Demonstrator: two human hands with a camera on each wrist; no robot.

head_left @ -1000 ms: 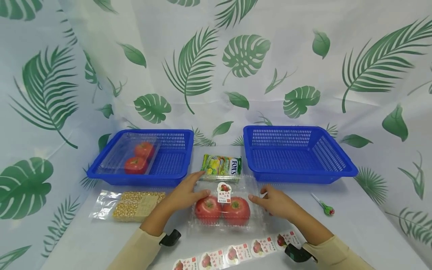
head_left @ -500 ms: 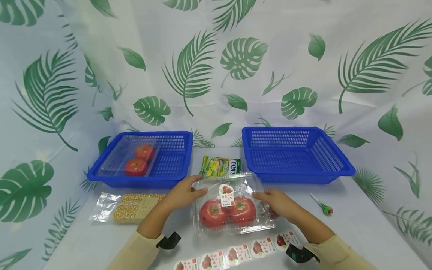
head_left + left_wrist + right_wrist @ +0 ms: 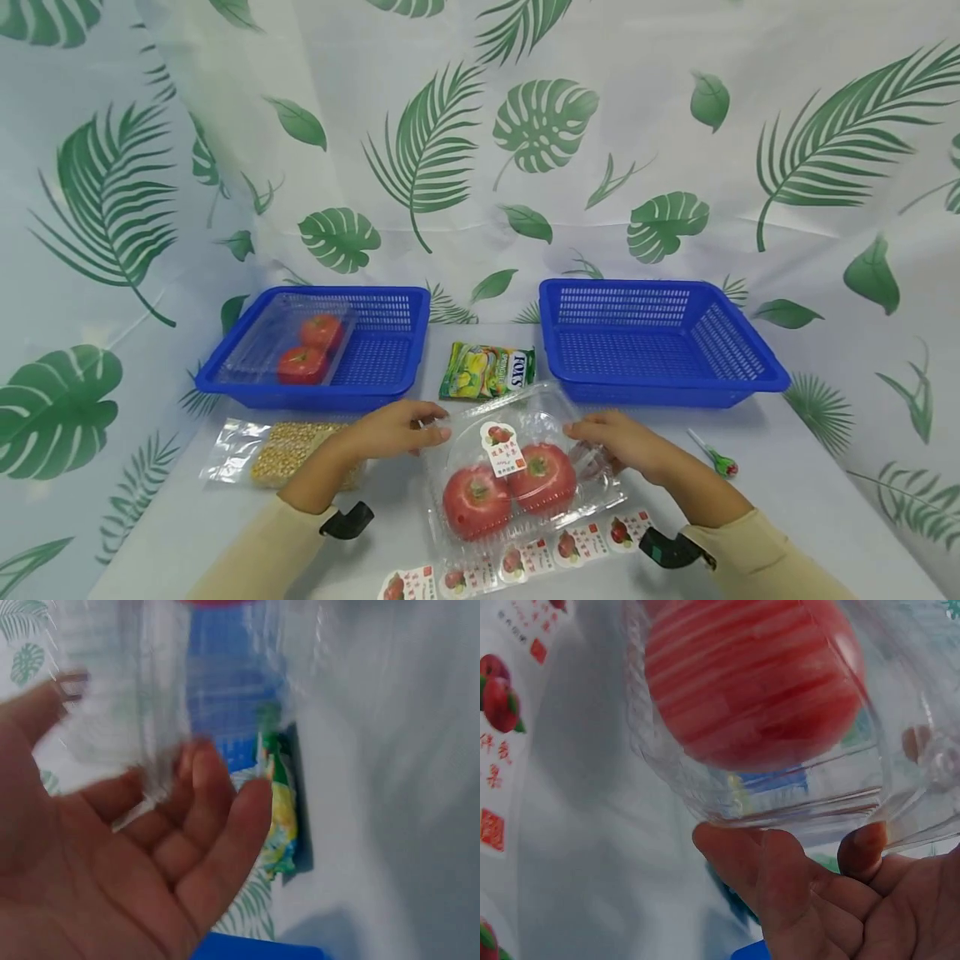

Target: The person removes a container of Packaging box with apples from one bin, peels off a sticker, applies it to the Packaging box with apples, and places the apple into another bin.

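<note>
A clear plastic clamshell box [image 3: 525, 421] with two red tomatoes [image 3: 476, 501] and a sticker label [image 3: 504, 451] on its lid is held between both hands just above the table, tilted. My left hand [image 3: 427, 427] grips its left rim, thumb and fingers either side of the clear edge [image 3: 120, 727]. My right hand [image 3: 583, 433] grips the right side. In the right wrist view its fingers [image 3: 780, 877] curl under the box below a tomato [image 3: 754, 675].
Left blue basket [image 3: 390, 379] holds another clear box with two tomatoes [image 3: 303, 365]. Right blue basket [image 3: 660, 387] stands empty. A green candy bag [image 3: 487, 371] lies between them. A bag of corn kernels [image 3: 292, 446], a lollipop [image 3: 716, 457] and a sticker strip [image 3: 525, 560] lie in front.
The box has risen off the table and tipped, coming nearer to me over the sticker strip. Both hands have kept hold of its sides.
</note>
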